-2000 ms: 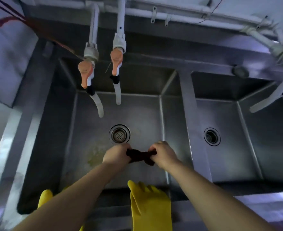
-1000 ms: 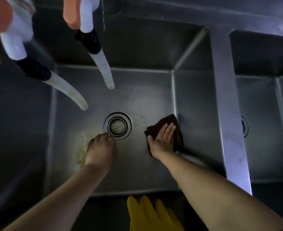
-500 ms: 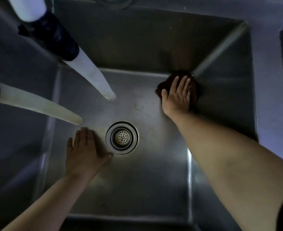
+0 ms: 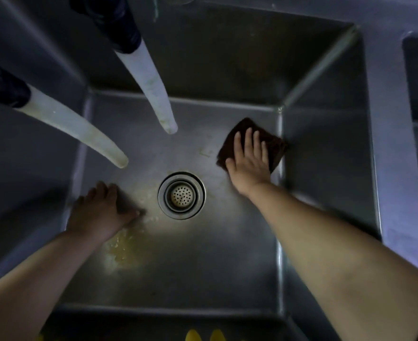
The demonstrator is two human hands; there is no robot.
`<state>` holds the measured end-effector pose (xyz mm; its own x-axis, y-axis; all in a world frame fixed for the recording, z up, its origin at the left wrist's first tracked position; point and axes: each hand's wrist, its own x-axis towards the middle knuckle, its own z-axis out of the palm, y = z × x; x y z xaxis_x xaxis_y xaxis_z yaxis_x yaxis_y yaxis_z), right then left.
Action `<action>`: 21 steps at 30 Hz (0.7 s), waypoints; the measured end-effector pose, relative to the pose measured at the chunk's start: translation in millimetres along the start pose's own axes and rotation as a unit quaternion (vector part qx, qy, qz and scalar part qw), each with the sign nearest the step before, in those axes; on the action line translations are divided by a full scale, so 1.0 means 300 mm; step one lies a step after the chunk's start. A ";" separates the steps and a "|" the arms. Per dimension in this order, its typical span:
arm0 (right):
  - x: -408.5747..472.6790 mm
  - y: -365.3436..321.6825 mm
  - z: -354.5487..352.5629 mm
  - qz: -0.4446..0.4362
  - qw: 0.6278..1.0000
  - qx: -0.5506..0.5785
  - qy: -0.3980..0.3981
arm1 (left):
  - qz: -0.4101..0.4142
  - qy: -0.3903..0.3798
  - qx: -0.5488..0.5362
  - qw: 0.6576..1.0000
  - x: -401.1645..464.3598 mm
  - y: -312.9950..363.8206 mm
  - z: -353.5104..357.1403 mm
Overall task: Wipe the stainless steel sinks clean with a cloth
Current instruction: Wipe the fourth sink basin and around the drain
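The right hand [image 4: 248, 163] is pressing flat, fingers straight, on the dark cloth [image 4: 275, 148], which is lying on the sink [image 4: 227, 254] floor against the right wall, turned like a diamond with one corner pointing to the back. The left hand [image 4: 99, 212] is resting open beside the drain [image 4: 181, 195].

Dim, bluish picture with one bright patch around the drain [image 4: 181, 195]; edges dark and bowed.
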<state>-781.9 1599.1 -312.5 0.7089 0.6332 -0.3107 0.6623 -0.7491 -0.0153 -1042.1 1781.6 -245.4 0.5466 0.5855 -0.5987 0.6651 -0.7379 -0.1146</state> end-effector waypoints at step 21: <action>0.127 -0.102 -0.052 -0.052 0.999 -0.008 0.008 | 0.130 -0.117 0.143 0.974 0.020 -0.104 -0.049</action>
<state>-771.5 1649.1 -309.0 0.6399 0.7107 -0.2922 0.7363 -0.6759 -0.0314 -1051.9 1813.1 -233.8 0.5245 0.2982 -0.7975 0.3328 -0.9339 -0.1303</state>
